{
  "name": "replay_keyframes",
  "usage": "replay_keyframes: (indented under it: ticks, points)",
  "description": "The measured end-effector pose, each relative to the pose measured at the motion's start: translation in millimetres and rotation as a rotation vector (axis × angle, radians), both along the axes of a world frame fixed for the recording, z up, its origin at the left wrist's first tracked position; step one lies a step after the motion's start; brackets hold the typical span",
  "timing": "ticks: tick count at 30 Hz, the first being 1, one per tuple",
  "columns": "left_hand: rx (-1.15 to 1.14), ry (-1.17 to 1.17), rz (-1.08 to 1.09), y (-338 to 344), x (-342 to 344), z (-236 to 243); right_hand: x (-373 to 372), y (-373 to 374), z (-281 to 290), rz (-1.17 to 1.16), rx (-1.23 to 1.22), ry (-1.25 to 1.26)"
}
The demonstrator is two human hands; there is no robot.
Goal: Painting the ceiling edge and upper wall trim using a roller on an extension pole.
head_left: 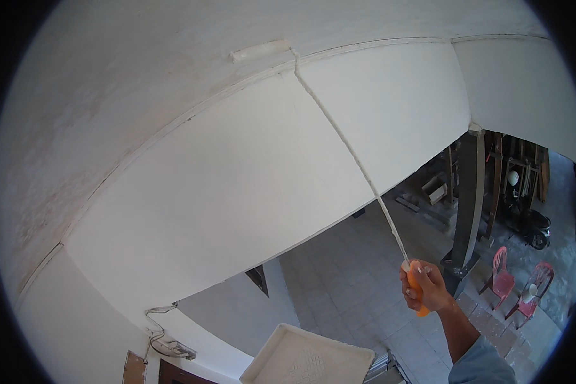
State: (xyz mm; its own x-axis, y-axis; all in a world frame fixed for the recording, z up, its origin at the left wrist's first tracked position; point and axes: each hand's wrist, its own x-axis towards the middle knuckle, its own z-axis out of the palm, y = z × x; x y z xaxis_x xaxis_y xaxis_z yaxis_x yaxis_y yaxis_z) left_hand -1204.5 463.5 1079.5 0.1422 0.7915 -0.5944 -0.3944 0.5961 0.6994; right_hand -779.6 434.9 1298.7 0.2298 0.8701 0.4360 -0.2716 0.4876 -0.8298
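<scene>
My right hand (427,286) is closed around the orange handle of a paint roller (352,150). The long, paint-crusted rod runs up and leftward from my fist. At its far end the white roller cover (261,50) lies against the ceiling (173,51), just beside the trim line where ceiling and white wall panel (256,173) meet. Below, at the bottom edge, a pale paint tray (269,349) with a ribbed floor is partly cut off by the frame. My left hand is out of sight.
Loose wires (157,326) hang from the wall at lower left. A dark post (468,198) stands right, near red plastic chairs (502,281) and a parked motorbike (531,227). Part of a metal ladder (390,371) shows beside the tray, high above the tiled floor (339,281).
</scene>
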Motion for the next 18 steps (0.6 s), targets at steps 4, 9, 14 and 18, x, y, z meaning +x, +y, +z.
replay_keyframes:
  ticks: [4, 9, 14, 18]
  points:
    - [0.007, -0.018, -0.001, 1.2, 2.7, -3.0, -2.4, 4.9, -4.1, 0.031, 0.018, -0.003]
    - [0.006, -0.043, 0.026, -1.6, 2.7, -9.0, -13.0, -10.0, -27.5, 0.078, 0.096, 0.042]
    - [-0.007, -0.051, 0.013, -6.0, 2.5, -14.4, -14.2, -11.9, -22.4, -0.004, 0.078, 0.012]
    - [-0.006, -0.052, -0.01, -5.7, 2.9, -15.4, -10.2, 0.0, -3.4, -0.017, 0.044, -0.031]
